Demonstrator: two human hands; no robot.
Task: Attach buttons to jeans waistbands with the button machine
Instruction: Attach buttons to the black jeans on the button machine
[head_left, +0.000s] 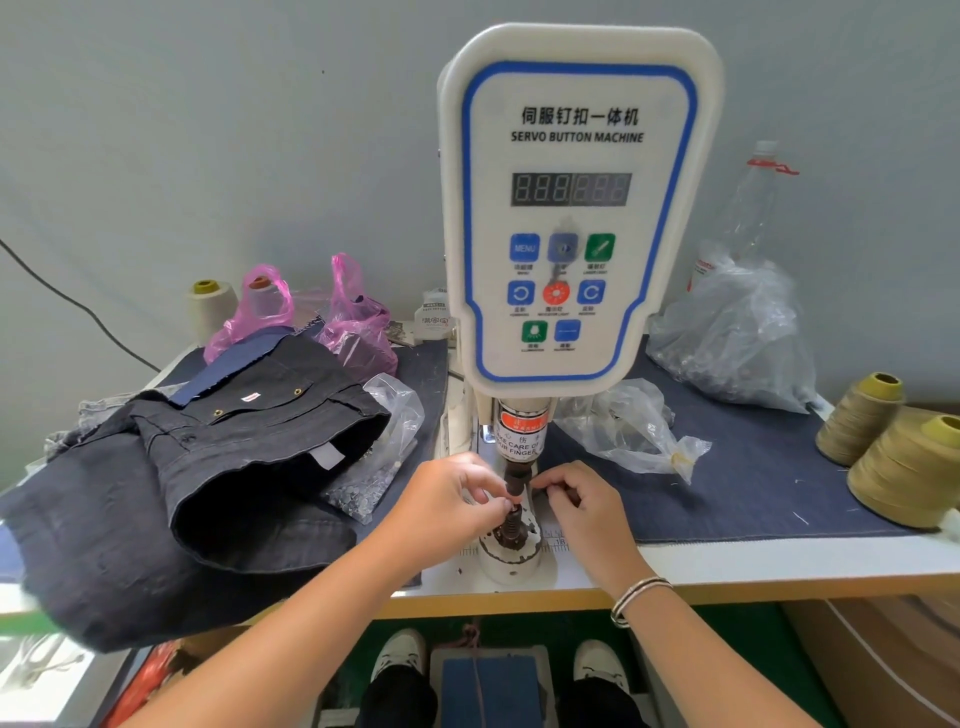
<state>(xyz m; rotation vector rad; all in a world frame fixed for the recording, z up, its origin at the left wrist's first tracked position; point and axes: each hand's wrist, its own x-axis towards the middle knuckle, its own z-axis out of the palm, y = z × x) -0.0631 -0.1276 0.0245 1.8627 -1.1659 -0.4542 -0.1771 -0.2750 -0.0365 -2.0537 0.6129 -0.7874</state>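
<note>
Fingers of left hand (451, 491): curled, tips pinching a small part at the button machine (571, 218) punch. Right hand (576, 501): fingers curled, pinching at the punch's other side; pinched item too small to tell. Dark jeans (208, 467): heaped left on table (779, 564), apart from both hands.

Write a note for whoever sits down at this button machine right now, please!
Left hand pinches a small part at the white servo button machine's dark punch post. Right hand has curled fingers at the post's other side; what it holds is hidden. Dark denim jeans lie in a heap to the left, not under the punch. Left: bring a waistband under and press.
</note>
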